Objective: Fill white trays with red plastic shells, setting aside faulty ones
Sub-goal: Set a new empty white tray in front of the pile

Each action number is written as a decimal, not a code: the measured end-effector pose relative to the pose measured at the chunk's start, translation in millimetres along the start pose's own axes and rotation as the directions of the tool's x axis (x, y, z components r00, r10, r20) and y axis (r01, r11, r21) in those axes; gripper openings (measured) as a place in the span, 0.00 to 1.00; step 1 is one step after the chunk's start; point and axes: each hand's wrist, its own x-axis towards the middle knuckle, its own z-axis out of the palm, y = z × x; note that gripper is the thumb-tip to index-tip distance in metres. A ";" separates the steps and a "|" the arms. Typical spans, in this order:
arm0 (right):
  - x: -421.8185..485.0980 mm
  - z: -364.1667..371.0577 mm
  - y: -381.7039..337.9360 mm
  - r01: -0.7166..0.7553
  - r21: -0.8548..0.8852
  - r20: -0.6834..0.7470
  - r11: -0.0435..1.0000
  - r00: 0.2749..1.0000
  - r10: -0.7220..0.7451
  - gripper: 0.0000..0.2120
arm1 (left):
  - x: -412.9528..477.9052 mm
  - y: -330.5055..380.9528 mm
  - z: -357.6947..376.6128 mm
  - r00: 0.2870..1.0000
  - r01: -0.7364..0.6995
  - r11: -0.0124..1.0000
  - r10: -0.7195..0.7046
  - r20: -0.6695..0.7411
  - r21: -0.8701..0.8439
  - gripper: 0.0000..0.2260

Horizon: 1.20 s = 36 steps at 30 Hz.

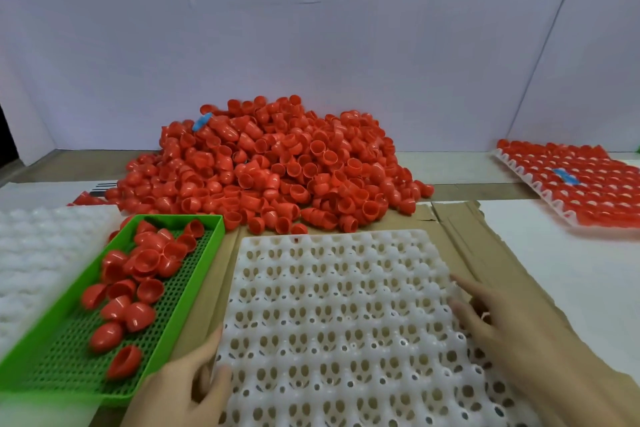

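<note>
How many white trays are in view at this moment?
3: the empty tray at centre front, a blurred tray left of the green basket, and a filled tray far right. The blurred one may be a stack.

white tray (332,305) unfilled, red shells (263,166) heaped behind

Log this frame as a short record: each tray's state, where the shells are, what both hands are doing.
centre tray: white plastic cell tray on brown cardboard, cells empty
left hand: open, at that tray's left edge
right hand: open, fingers spread on its right side
supply: loose heap of red plastic shells behind it
side tray: green perforated tray at left, some red shells inside
filled tray: white tray packed with red shells, far right
</note>
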 end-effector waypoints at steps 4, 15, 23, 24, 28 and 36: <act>26.5 -7.1 -6.8 0.044 0.007 -0.012 0.999 0.999 -0.044 0.15 | 28.7 6.8 6.0 0.997 0.063 0.998 -0.063 -0.053 -0.004 0.22; 46.0 -10.2 -15.5 0.061 0.003 -0.027 0.998 0.998 -0.061 0.17 | 35.1 21.4 5.7 0.996 0.089 0.982 -0.086 0.024 -0.169 0.21; 90.5 21.1 -8.5 0.049 -0.013 -0.054 0.999 0.997 -0.049 0.11 | 50.5 23.7 14.8 0.996 0.070 0.994 -0.074 -0.050 -0.082 0.23; 95.6 24.6 -8.7 0.046 -0.003 -0.065 0.999 0.997 -0.046 0.12 | 53.1 27.2 16.7 0.996 0.052 0.998 -0.054 -0.068 -0.030 0.23; 104.6 33.4 -10.4 0.041 -0.036 -0.124 0.998 0.991 -0.045 0.14 | 62.2 39.0 23.7 0.993 0.015 0.990 0.002 -0.118 0.144 0.23; 69.4 17.0 1.1 0.103 0.012 -0.087 0.995 0.991 -0.101 0.14 | 47.4 25.6 12.4 0.999 0.040 0.960 -0.041 -0.005 0.278 0.24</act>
